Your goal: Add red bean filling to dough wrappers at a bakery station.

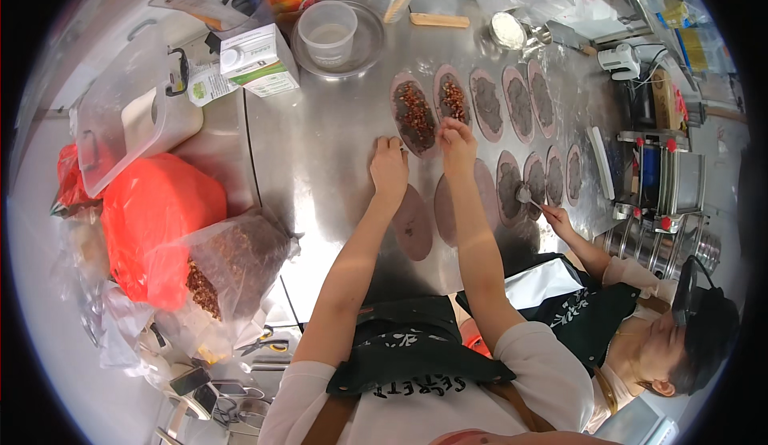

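Two rows of flat oval pinkish dough pieces lie on the steel worktop. My right hand [458, 149] is over the near end of a dough piece [453, 97] strewn with reddish-brown bits; its fingers are pinched together, and what they hold is hidden. Beside the near-left edge of another dough piece [414, 115], spread with grey paste and the same bits, my left hand [389, 170] rests low with curled fingers; its contents are hidden too. Below my hands lie a plain dough piece [413, 225] and others partly covered by my right forearm.
At right, a co-worker's hand [558, 219] holds a spoon [525, 195] of grey paste over a dough piece. A clear bag of brown bits [244, 245] and a red bag [164, 221] stand at left. Behind are a carton [260, 59], a plastic tub [328, 29] and a wooden stick [440, 20].
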`<control>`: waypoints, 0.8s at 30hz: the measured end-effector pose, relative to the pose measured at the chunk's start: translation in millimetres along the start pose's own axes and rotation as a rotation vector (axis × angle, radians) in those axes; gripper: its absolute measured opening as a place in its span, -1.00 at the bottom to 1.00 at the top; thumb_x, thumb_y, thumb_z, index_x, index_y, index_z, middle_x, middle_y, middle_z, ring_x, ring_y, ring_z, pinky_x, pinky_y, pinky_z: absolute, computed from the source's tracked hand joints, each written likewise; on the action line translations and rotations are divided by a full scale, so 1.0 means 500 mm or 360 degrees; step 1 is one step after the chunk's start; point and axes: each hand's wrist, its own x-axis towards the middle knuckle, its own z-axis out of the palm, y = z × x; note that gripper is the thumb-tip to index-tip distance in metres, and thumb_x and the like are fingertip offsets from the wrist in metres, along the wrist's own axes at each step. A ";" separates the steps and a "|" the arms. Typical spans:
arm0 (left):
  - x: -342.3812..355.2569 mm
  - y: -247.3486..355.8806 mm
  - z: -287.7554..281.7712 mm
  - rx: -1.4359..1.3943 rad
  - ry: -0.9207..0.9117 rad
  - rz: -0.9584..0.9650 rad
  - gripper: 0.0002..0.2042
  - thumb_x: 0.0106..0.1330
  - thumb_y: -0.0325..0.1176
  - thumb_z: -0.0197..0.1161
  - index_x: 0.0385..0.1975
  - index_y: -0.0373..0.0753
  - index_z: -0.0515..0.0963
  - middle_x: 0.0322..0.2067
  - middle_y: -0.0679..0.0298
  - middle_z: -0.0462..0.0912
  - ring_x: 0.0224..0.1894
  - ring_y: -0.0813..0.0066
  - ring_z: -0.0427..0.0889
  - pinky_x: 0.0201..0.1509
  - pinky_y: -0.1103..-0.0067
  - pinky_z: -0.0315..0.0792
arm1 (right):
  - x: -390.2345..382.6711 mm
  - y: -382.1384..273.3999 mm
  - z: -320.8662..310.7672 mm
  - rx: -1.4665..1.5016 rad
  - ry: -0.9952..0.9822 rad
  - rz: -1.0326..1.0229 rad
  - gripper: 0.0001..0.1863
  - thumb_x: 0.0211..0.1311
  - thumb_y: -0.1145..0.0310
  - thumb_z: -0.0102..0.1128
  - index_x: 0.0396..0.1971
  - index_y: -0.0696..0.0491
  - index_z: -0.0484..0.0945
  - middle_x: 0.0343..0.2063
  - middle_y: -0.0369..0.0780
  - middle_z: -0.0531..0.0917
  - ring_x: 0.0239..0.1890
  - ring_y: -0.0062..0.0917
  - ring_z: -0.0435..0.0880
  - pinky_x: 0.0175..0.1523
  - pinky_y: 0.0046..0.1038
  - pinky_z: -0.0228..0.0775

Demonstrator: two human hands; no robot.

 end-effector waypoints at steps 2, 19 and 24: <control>0.006 -0.012 0.013 0.0045 0.0001 0.0027 -0.87 0.11 -0.48 0.30 -0.35 -0.24 0.53 -0.27 0.11 0.52 -0.35 0.07 0.62 -0.31 0.29 0.51 | -0.020 0.002 -0.012 -0.0223 -0.0062 0.0038 -0.78 0.23 0.53 0.13 -0.15 0.27 0.55 -0.35 -0.17 0.64 -0.32 -0.55 0.63 -0.25 -0.55 0.48; 0.048 0.014 -0.007 -0.0463 0.0113 -0.0122 -0.87 0.06 -0.60 0.28 -0.38 -0.32 0.59 -0.42 0.09 0.57 -0.42 0.18 0.61 -0.29 0.37 0.49 | 0.015 0.001 0.092 -0.1776 -0.0287 -0.1053 -0.81 0.01 0.63 0.24 -0.31 0.20 0.58 -0.39 -0.06 0.51 -0.31 -0.09 0.57 -0.20 -0.21 0.43; 0.050 0.014 -0.009 -0.0524 0.0176 -0.0177 -0.86 0.06 -0.61 0.30 -0.36 -0.32 0.61 -0.40 0.10 0.60 -0.43 0.23 0.63 -0.29 0.41 0.50 | 0.022 -0.008 0.074 -0.1449 -0.0177 -0.0635 -0.87 0.10 0.62 0.21 -0.31 0.21 0.58 -0.31 -0.12 0.58 -0.33 -0.30 0.61 -0.22 -0.33 0.44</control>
